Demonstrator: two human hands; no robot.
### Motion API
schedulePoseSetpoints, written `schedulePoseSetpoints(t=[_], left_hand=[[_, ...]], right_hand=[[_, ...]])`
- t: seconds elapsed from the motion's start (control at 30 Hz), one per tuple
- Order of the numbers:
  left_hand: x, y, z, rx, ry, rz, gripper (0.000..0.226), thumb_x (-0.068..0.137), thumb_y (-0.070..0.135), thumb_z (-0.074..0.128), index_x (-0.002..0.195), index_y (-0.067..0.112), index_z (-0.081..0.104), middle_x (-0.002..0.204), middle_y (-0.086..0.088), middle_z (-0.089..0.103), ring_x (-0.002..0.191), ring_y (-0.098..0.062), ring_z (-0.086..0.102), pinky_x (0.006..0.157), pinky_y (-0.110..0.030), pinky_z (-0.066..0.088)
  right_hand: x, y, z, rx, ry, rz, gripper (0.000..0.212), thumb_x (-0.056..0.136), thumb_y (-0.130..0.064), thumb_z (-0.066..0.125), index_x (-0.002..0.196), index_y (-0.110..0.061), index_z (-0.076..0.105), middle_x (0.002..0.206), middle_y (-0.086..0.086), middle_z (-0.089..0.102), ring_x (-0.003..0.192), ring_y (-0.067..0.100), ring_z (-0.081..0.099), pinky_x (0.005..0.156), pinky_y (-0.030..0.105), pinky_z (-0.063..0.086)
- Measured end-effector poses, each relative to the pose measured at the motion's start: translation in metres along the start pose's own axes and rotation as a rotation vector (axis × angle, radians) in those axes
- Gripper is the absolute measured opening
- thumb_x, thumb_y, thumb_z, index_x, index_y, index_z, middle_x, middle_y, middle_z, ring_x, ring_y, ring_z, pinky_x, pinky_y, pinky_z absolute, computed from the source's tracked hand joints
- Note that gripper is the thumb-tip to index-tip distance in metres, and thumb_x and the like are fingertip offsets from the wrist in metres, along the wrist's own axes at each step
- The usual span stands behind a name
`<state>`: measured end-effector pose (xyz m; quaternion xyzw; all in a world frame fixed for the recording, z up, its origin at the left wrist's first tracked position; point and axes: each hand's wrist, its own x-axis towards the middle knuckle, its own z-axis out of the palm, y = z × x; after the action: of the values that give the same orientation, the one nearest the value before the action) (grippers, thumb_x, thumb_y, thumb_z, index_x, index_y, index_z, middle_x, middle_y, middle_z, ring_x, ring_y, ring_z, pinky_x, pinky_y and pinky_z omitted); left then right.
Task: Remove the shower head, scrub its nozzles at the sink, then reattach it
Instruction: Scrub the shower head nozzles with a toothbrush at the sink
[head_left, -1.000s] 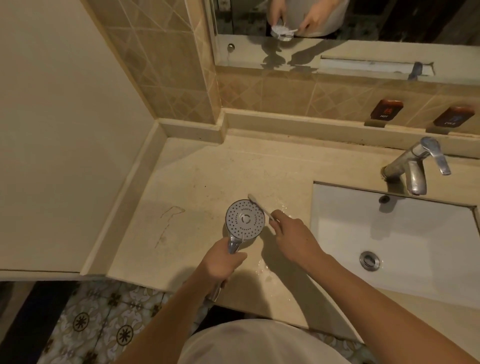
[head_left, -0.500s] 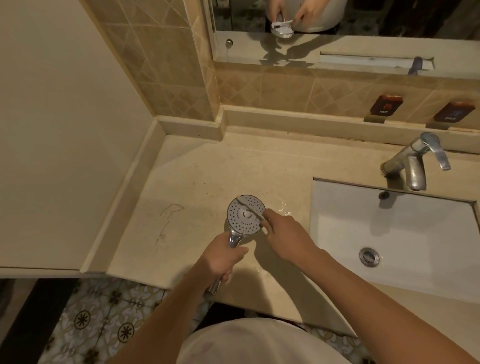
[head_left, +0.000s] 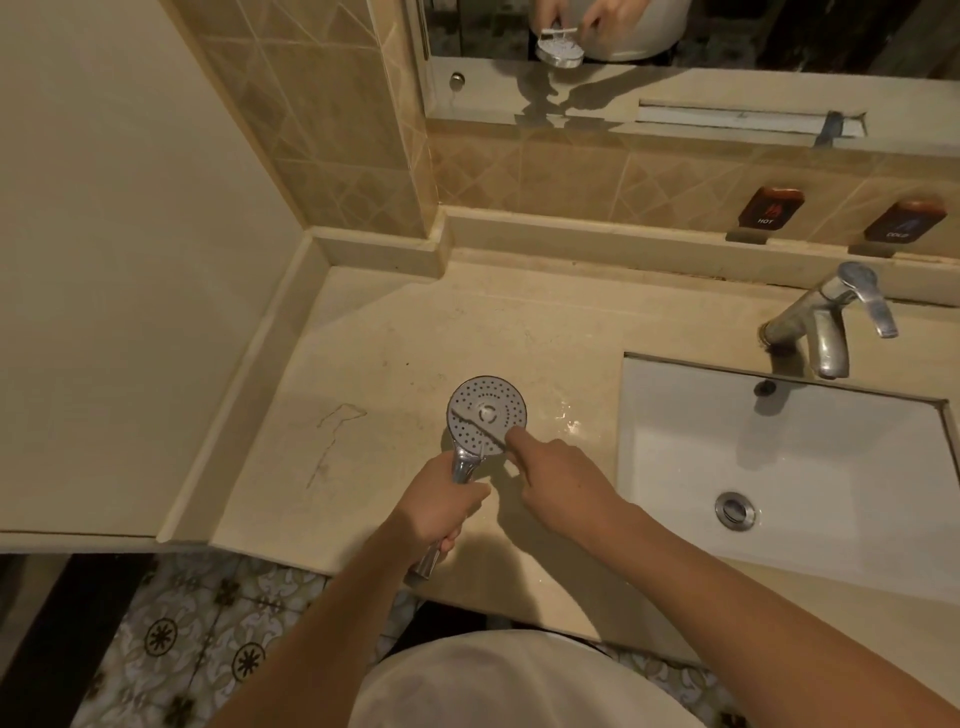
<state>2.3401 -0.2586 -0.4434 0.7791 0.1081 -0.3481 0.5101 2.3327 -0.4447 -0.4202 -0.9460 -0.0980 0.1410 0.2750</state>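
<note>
A chrome shower head (head_left: 487, 408) with a round grey nozzle face points up over the beige countertop (head_left: 395, 332), left of the sink. My left hand (head_left: 441, 506) is closed around its chrome handle, whose end sticks out below my fist. My right hand (head_left: 558, 475) grips a thin white toothbrush (head_left: 475, 427) that lies slanted across the lower half of the nozzle face, its head toward the left rim. The brush's handle is mostly hidden inside my right hand.
A white rectangular sink (head_left: 779, 467) with a drain (head_left: 735, 510) lies to the right, under a chrome faucet (head_left: 826, 322). Water glistens on the counter beside the sink. A mirror (head_left: 675, 62) and tiled wall rise behind; the counter's front edge drops to a patterned floor (head_left: 197, 634).
The toothbrush moved from the upper right rim of the shower head down and left across the nozzle face. My right hand followed it; my left hand kept its hold on the handle.
</note>
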Motion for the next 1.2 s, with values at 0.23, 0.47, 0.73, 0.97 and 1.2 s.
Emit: schedulePoseSetpoints(t=[0.23,0.47,0.73,0.97,1.2], left_hand=[[0.001,0.0,0.002,0.064,0.03,0.031,0.026,0.093,0.015,0.058,0.116,0.028,0.058,0.044,0.007,0.049,0.033,-0.013,0.042,0.036,-0.024,0.038],[-0.001,-0.001,0.002,0.165,0.051,0.046,0.031,0.093,0.013,0.061,0.122,0.022,0.059,0.077,-0.015,0.067,0.05,-0.022,0.054,0.045,-0.031,0.048],[-0.001,-0.004,0.002,0.16,0.066,0.055,0.021,0.093,0.012,0.063,0.112,0.018,0.062,0.082,-0.021,0.068,0.061,-0.026,0.062,0.056,-0.038,0.054],[0.004,0.003,-0.004,0.304,0.123,0.05,0.03,0.092,0.013,0.064,0.12,0.022,0.061,0.106,-0.001,0.068,0.086,-0.018,0.064,0.068,-0.027,0.046],[0.001,0.013,-0.004,0.306,0.12,0.066,0.027,0.093,0.015,0.061,0.118,0.023,0.061,0.097,-0.009,0.074,0.084,-0.04,0.073,0.064,-0.037,0.056]], right_hand=[[0.006,0.004,-0.001,-0.036,0.066,0.043,0.007,0.099,-0.024,0.04,0.105,-0.021,0.042,0.063,-0.001,0.043,0.055,0.026,0.046,0.045,0.031,0.026],[0.012,0.016,-0.013,-0.045,0.103,0.105,0.006,0.098,-0.022,0.045,0.104,-0.021,0.044,0.061,-0.004,0.041,0.05,0.021,0.041,0.043,0.029,0.022],[0.013,0.016,-0.015,-0.115,0.066,0.028,0.018,0.093,-0.017,0.046,0.11,-0.021,0.044,0.063,0.002,0.047,0.05,0.022,0.039,0.045,0.03,0.022],[0.02,0.005,-0.014,-0.161,0.099,0.042,0.028,0.088,-0.016,0.047,0.114,-0.024,0.042,0.07,0.005,0.049,0.057,0.028,0.04,0.045,0.03,0.018],[0.008,0.006,-0.003,-0.27,0.033,-0.081,0.027,0.088,-0.021,0.047,0.115,-0.024,0.046,0.076,0.008,0.063,0.057,0.028,0.041,0.049,0.031,0.025]])
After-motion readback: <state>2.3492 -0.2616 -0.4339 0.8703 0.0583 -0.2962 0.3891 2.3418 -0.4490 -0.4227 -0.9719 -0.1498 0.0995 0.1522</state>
